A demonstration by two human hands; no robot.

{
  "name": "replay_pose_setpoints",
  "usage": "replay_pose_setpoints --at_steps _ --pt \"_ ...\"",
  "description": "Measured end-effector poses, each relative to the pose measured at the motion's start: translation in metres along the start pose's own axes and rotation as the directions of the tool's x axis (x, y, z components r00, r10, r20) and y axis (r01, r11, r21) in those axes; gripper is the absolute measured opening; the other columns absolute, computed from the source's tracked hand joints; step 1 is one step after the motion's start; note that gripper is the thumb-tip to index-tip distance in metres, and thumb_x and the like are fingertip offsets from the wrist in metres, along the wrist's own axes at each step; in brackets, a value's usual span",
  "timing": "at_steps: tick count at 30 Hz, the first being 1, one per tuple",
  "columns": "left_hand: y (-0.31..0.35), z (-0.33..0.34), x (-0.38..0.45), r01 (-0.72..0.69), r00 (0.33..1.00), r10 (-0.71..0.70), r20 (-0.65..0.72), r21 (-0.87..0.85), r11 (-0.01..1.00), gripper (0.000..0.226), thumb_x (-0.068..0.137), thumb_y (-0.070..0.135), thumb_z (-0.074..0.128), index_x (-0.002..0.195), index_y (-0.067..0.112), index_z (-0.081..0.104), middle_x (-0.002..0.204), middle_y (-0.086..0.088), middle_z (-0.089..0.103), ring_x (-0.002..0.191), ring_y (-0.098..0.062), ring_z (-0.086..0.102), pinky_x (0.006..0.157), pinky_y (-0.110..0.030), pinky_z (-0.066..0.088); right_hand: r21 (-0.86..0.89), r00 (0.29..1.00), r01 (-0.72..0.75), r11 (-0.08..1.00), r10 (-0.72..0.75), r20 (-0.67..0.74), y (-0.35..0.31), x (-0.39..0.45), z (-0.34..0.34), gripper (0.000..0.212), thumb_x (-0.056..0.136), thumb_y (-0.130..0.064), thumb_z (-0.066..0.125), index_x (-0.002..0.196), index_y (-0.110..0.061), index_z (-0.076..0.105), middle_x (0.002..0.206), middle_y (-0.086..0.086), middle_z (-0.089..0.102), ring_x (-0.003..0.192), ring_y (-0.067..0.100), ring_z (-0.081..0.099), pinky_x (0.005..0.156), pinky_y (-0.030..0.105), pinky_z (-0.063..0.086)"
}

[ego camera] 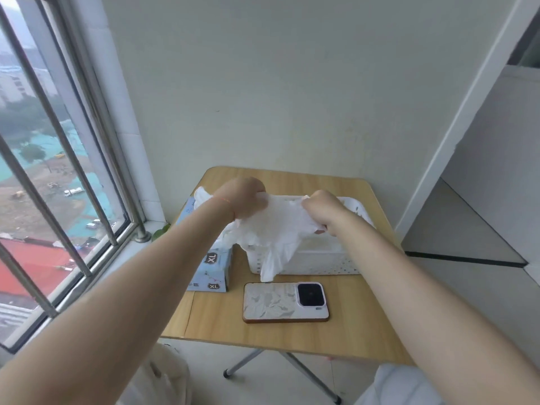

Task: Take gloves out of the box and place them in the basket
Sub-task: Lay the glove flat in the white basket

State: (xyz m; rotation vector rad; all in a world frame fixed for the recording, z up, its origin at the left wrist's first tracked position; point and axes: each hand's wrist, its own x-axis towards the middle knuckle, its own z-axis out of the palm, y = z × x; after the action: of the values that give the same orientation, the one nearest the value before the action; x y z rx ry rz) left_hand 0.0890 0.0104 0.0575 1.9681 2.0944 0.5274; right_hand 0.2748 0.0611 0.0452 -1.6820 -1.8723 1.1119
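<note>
A thin white glove (277,229) is stretched between both hands above the table. My left hand (245,197) grips its left end and my right hand (321,211) grips its right end. The glove's fingers hang down over the front wall of the white perforated basket (321,263). The light blue glove box (213,267), marked XL, lies left of the basket, with another white glove (201,195) sticking up from its top behind my left wrist. The basket's inside is mostly hidden by the glove and my right arm.
A phone (286,302) lies face down on the small wooden folding table (263,331), in front of the basket. A barred window (58,171) runs along the left and a wall stands close behind the table. A white bag (163,375) sits on the floor below.
</note>
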Motion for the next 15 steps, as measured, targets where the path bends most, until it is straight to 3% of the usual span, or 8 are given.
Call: replay_pose_setpoints --at_steps 5,7,9,12,15 --pt "0.018 0.023 0.029 -0.032 0.999 0.025 0.039 0.213 0.977 0.022 0.091 0.029 0.054 0.101 0.016 0.068 0.092 -0.001 0.062 0.086 -0.026 0.06 0.067 -0.03 0.048 -0.109 0.995 0.027 0.994 -0.038 -0.093 0.027 0.015 -0.015 0.038 0.101 -0.021 0.032 0.133 -0.004 0.045 0.107 0.012 0.054 0.081 0.026 0.054 0.05 0.025 0.042" --pt "0.024 0.032 0.036 -0.027 0.999 0.017 0.049 0.217 0.976 0.023 0.092 0.034 0.055 0.102 0.016 0.066 0.095 -0.002 0.062 0.08 -0.024 0.058 0.058 -0.027 0.043 -0.182 0.983 0.046 0.982 -0.077 -0.166 0.037 0.018 -0.021 0.037 0.103 -0.021 0.032 0.132 -0.001 0.043 0.109 0.014 0.056 0.085 0.027 0.054 0.057 0.028 0.042" --pt "0.027 0.041 0.039 -0.018 1.0 0.012 0.027 0.229 0.973 0.024 0.093 0.038 0.057 0.108 0.02 0.063 0.103 -0.002 0.061 0.086 -0.024 0.058 0.06 -0.026 0.04 -0.286 0.967 0.051 0.957 -0.119 -0.226 0.045 0.017 -0.027 0.033 0.103 -0.017 0.032 0.129 0.002 0.042 0.113 0.016 0.058 0.089 0.029 0.055 0.064 0.031 0.04" --pt "0.025 0.054 0.044 -0.06 0.996 0.074 -0.038 0.289 0.956 0.029 0.093 0.035 0.058 0.12 0.024 0.058 0.116 -0.001 0.058 0.099 -0.025 0.06 0.069 -0.03 0.043 -0.452 0.949 0.025 0.892 -0.163 -0.269 0.053 0.017 -0.032 0.035 0.1 -0.005 0.037 0.134 0.002 0.036 0.111 0.016 0.06 0.077 0.024 0.051 0.059 0.031 0.039" --pt "0.03 0.058 0.041 -0.098 0.975 0.162 -0.152 0.362 0.927 0.03 0.096 0.022 0.052 0.126 0.022 0.056 0.124 -0.003 0.053 0.101 -0.027 0.059 0.068 -0.031 0.039 -0.592 0.944 0.024 0.805 -0.214 -0.253 0.055 0.018 -0.033 0.054 0.093 0.006 0.039 0.145 0.002 0.024 0.098 0.011 0.061 0.066 0.019 0.047 0.045 0.027 0.031"
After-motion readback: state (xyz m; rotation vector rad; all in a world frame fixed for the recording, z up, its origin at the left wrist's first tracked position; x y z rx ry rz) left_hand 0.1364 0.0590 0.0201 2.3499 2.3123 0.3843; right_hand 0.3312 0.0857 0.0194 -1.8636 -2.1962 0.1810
